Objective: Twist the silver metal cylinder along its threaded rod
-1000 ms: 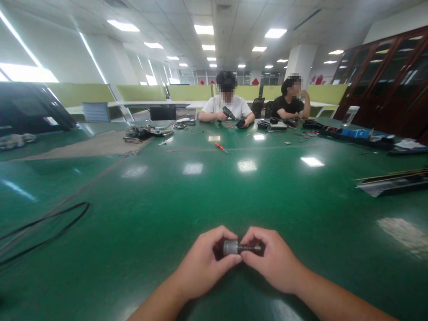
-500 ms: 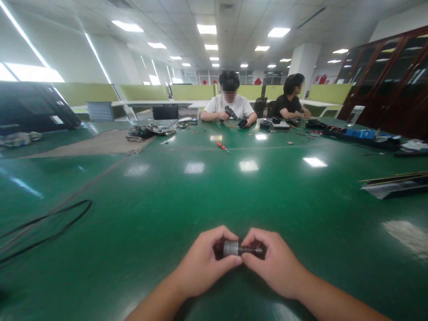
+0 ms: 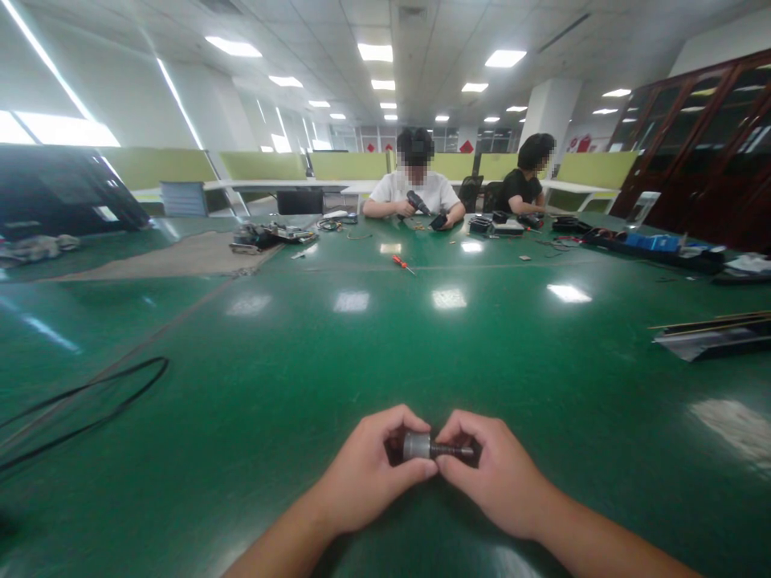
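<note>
Left hand (image 3: 377, 461) — curled, thumb and fingers closed round the silver cylinder (image 3: 418, 445); right hand (image 3: 494, 470) pinching its dark shaft (image 3: 451, 451). Part lies sideways, low over the near green tabletop (image 3: 301, 345).

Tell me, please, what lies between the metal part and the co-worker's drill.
The head view shows an orange screwdriver on the table, nearer the drill than the metal part.

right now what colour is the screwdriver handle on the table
Red-orange; the head view shows the handle.
</note>
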`<act>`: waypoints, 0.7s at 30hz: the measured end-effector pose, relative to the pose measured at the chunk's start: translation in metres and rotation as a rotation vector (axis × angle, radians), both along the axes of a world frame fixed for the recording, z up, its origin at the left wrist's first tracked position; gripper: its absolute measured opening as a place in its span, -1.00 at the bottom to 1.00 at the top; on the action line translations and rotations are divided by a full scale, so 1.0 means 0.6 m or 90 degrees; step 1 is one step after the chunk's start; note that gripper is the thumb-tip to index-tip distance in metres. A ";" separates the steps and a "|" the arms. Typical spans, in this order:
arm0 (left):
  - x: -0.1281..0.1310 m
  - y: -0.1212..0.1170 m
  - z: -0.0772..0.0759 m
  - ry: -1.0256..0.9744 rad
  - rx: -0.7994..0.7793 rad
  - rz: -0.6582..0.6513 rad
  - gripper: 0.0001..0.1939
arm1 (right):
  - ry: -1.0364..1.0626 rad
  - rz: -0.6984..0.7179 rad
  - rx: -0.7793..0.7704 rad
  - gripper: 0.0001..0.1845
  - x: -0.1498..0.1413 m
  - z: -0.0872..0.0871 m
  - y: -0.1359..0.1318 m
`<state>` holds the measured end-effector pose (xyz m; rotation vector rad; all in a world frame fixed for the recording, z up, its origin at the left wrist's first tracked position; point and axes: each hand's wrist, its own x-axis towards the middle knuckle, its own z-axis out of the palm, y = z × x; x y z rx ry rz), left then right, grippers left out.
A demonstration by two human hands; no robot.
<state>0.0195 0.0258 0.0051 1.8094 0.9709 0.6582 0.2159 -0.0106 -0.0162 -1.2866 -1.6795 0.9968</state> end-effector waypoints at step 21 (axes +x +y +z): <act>-0.004 0.001 -0.004 0.012 0.023 -0.010 -0.73 | 0.016 0.006 -0.002 -0.91 -0.001 0.007 0.003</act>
